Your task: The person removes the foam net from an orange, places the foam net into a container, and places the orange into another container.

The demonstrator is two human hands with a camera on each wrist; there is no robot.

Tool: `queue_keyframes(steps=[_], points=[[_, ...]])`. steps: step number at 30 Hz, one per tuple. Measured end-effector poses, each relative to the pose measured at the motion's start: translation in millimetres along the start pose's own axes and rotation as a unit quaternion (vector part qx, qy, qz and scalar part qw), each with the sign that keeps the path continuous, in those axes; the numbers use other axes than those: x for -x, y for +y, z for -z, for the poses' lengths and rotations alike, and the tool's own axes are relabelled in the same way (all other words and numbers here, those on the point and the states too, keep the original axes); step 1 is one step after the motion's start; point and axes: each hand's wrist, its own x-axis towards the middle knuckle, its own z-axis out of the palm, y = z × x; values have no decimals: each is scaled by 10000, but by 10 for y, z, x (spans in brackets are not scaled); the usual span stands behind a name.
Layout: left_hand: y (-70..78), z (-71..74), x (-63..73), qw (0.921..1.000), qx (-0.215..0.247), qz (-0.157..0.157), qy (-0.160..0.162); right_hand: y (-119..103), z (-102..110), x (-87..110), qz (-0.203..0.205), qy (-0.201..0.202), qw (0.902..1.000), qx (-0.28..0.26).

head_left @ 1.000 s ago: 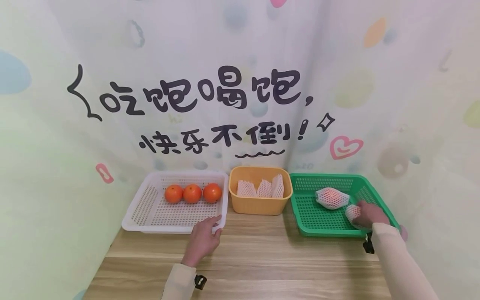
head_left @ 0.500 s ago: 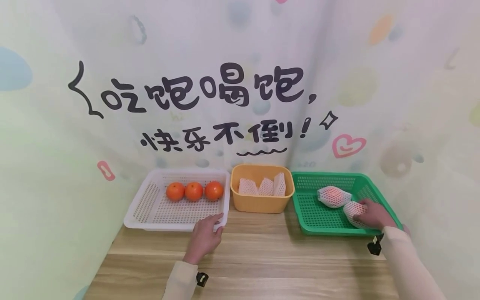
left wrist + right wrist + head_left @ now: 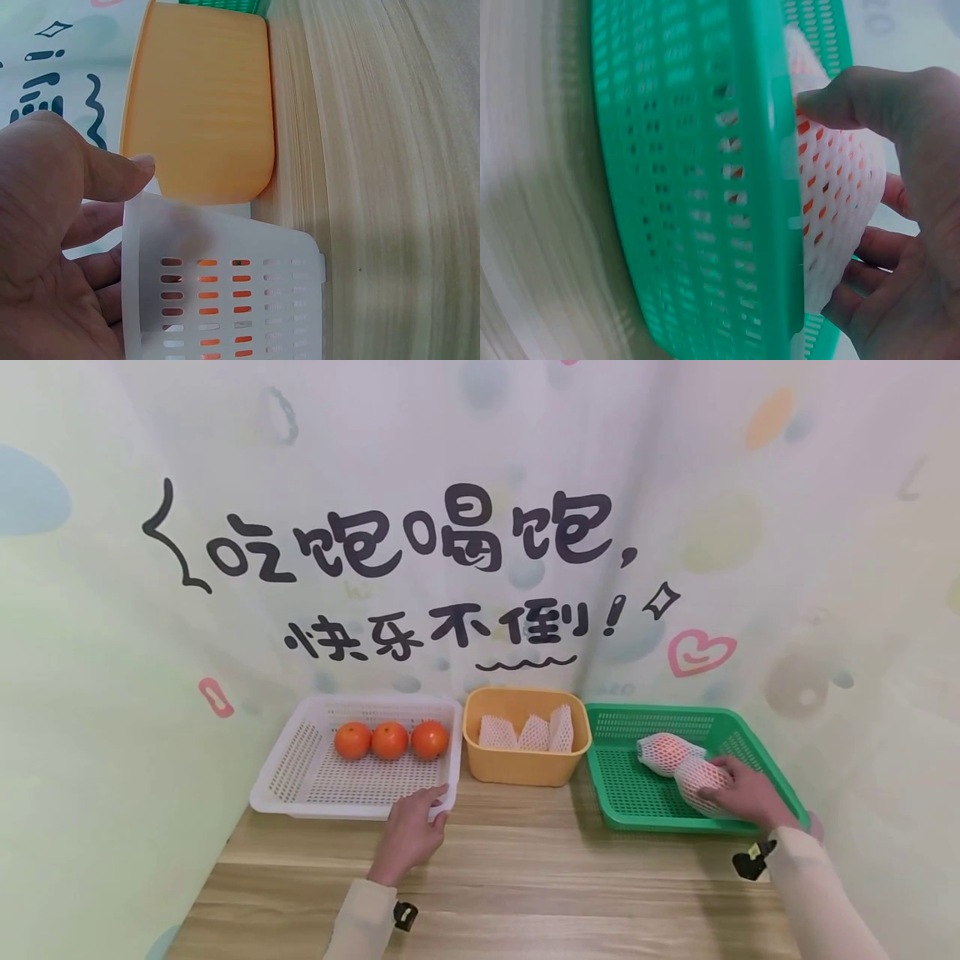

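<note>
My right hand holds a tomato in a white foam net, thumb on one side and fingers on the other, inside the green basket. Another net-wrapped tomato lies against it, farther back. In the right wrist view, orange-red skin shows through the net of the held tomato; the basket wall hides its lower part. My left hand grips the front right corner of the white basket, thumb outside the rim and fingers inside. Three bare tomatoes sit in a row in that basket.
Between the two baskets stands a yellow bin with several white foam nets in it. All three containers rest on a wooden table, close to a printed curtain at the back.
My right hand has shifted the net-wrapped tomato slightly left and back, up against the other one. My left hand stays at the white basket's corner. The head view has tilted a little.
</note>
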Motion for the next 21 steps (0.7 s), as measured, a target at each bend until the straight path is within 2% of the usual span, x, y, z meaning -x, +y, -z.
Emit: queue_keyframes(steps=[9,14,21], points=[[1,-12,0,9999,87,13,-85,-286,-90,68,-85,81,9974,-714],[15,-5,-17,9998,95,65,-168,-493,-120,105,42,341,9951,-928],[17,6,-12,9994,94,205,-257,-762,-218,115,113,411,9913,-1242]])
